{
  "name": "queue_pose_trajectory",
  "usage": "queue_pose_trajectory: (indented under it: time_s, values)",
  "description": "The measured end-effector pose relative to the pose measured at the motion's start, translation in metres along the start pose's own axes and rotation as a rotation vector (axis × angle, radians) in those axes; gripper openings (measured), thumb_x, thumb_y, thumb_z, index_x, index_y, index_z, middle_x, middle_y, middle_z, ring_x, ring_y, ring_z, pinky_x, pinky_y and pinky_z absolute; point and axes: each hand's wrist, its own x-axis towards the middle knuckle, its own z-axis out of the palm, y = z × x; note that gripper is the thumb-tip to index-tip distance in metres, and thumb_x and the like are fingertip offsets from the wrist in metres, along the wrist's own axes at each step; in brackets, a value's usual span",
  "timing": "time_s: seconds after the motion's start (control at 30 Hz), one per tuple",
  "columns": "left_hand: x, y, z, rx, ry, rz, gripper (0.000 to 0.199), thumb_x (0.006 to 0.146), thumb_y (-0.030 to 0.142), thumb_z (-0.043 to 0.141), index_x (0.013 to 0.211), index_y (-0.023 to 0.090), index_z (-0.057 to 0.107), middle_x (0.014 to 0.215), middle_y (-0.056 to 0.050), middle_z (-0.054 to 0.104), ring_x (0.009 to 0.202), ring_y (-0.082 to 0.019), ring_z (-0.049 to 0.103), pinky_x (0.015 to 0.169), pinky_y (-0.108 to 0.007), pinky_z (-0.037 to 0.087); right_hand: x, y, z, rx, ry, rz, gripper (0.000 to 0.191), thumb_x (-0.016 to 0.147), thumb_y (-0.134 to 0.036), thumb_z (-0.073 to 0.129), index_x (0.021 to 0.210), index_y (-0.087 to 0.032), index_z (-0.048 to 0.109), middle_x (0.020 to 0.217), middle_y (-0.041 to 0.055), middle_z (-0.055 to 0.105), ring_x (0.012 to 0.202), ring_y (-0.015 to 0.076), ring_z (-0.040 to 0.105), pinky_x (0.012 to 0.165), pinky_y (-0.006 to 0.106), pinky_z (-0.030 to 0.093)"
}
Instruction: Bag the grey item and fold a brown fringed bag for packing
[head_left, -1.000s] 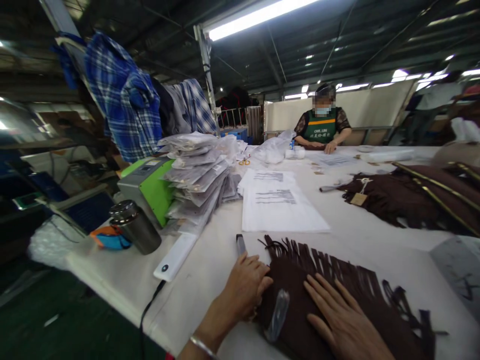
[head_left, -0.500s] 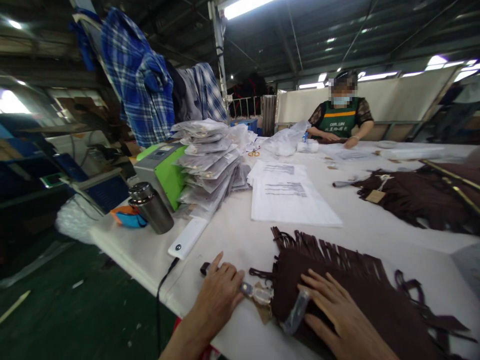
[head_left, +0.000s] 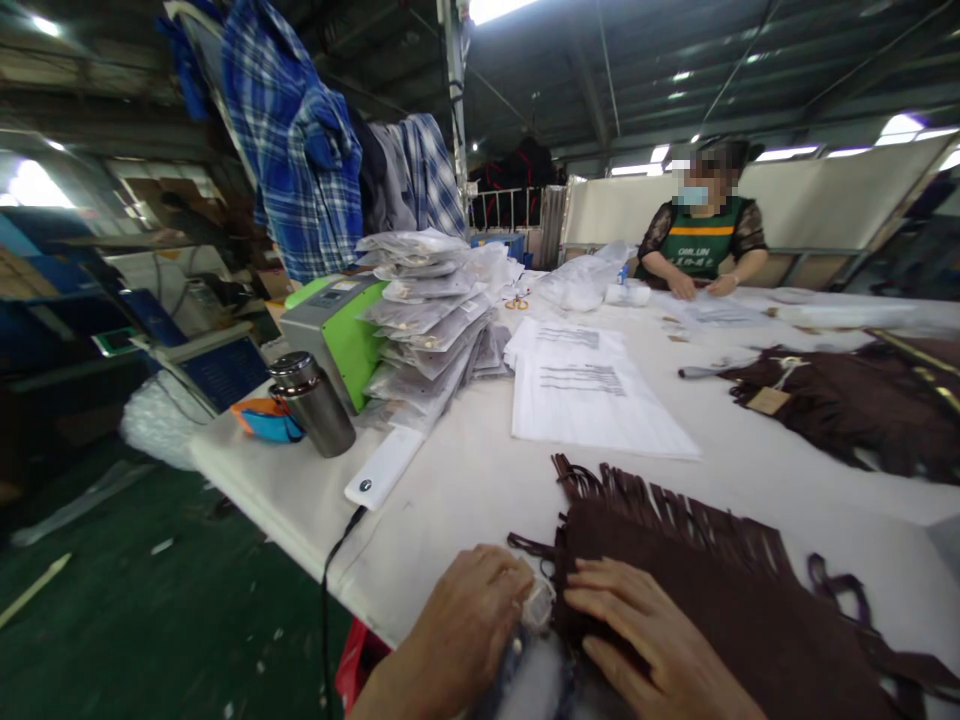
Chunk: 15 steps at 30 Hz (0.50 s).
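Note:
A dark brown fringed piece (head_left: 697, 590), like suede, lies flat at the front of the table, its fringe pointing away from me. My right hand (head_left: 637, 625) rests on its left part, fingers stretched out. Just left of it, my left hand (head_left: 476, 620) has its fingers curled and pressed against a clear plastic-wrapped piece (head_left: 538, 603). Whatever is inside the wrapping is hard to make out. Below and between the hands is a blurred, shiny strip (head_left: 536, 675), partly covered by my left hand.
Printed white plastic bags (head_left: 592, 400) lie ahead. A stack of filled bags (head_left: 431, 320), a green-grey machine (head_left: 337, 330), a white corded device (head_left: 384, 468) and a flask (head_left: 319, 410) stand left. More brown fringed pieces (head_left: 840, 400) lie right. Across the table a co-worker (head_left: 701, 240) handles clear plastic.
My left hand has moved right and nearer me, from the dark strap onto the plastic-wrapped piece. My right hand has shifted slightly left. The co-worker's hands have come closer together.

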Motion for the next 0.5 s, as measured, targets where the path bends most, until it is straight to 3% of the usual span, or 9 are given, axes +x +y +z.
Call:
queue_pose_trajectory:
  time_s: [0.1,0.2,0.3,0.4,0.5]
  values:
    - [0.021,-0.014,0.022,0.192,0.061,0.092,0.035,0.096,0.018,0.048,0.13,0.023,0.051,0.138,-0.007,0.056,0.133,-0.024,0.044,0.112,-0.043,0.034,0.003,0.014,0.02,-0.147,-0.086,-0.006,0.05,0.09,-0.036,0.063,0.139,-0.029,0.054,0.148,0.0056,0.049,0.139,0.0294,0.041,0.116,0.054,0.034]
    - [0.026,-0.024,0.036,0.298,0.086,0.116,0.021,0.098,0.027,0.049,0.115,0.023,0.059,0.143,-0.007,0.052,0.14,-0.026,0.036,0.116,-0.048,0.028,-0.002,0.022,0.034,-0.198,-0.1,0.001,0.051,0.094,-0.043,0.056,0.144,-0.032,0.047,0.154,0.0028,0.04,0.142,0.0303,0.035,0.115,0.057,0.034]
    - [0.019,-0.023,0.035,0.279,0.093,0.087,0.016,0.095,0.033,0.055,0.104,0.021,0.061,0.14,-0.008,0.053,0.141,-0.027,0.033,0.117,-0.049,0.025,-0.008,0.024,0.036,-0.206,-0.08,0.001,0.051,0.096,-0.046,0.053,0.145,-0.034,0.046,0.155,0.0011,0.039,0.143,0.03,0.034,0.115,0.057,0.034]
    - [0.01,-0.016,0.022,0.2,0.034,0.07,0.014,0.089,0.033,0.064,0.097,0.021,0.062,0.122,-0.005,0.061,0.128,-0.026,0.047,0.111,-0.045,0.033,-0.01,0.023,0.034,-0.175,-0.066,0.0,0.047,0.095,-0.046,0.054,0.14,-0.033,0.051,0.151,0.0016,0.045,0.141,0.0293,0.038,0.114,0.056,0.037]
    - [0.008,-0.008,0.005,0.098,-0.041,-0.012,0.011,0.086,0.028,0.068,0.083,0.022,0.06,0.1,0.0,0.064,0.1,-0.02,0.059,0.091,-0.036,0.044,-0.005,0.024,0.031,-0.12,0.019,0.057,0.034,0.096,-0.043,0.055,0.126,-0.031,0.064,0.138,0.0029,0.06,0.132,0.0268,0.051,0.109,0.05,0.045]
